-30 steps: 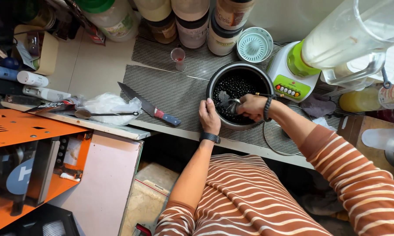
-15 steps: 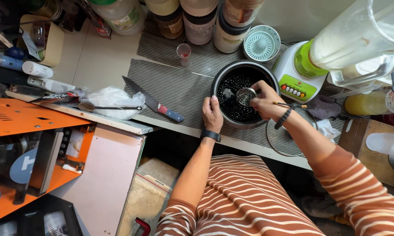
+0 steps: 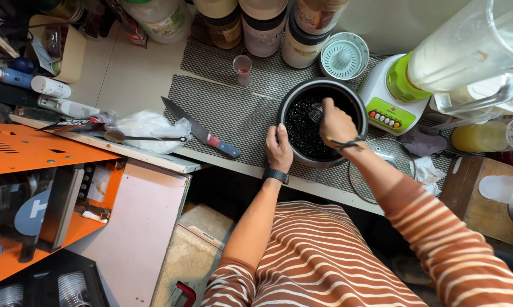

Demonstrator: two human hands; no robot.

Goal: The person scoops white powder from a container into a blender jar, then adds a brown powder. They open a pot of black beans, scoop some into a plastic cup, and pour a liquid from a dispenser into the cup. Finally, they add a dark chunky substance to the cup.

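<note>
A round dark pot (image 3: pixel 347 96) full of small black pearls (image 3: pixel 300 122) stands on the grey mesh mat at the counter's front. My left hand (image 3: pixel 279 149) grips the pot's near-left rim and steadies it. My right hand (image 3: pixel 336 122) reaches into the pot from above, shut on the handle of a small wire strainer (image 3: pixel 315 112) whose basket dips among the pearls at the far side. A dark band sits on each wrist.
A knife (image 3: pixel 199 133) with a red and blue handle lies left of the pot, beside a crumpled plastic bag (image 3: pixel 145 126) and a spoon. A green and white blender (image 3: pixel 407 85), a juicer top (image 3: pixel 344 55) and several jars stand behind. A glass lid (image 3: pixel 381 170) lies right.
My right hand swung from the pot's near side, lifted the strainer up, then lowered it into the pearls at the far side. My left hand stayed on the rim.
</note>
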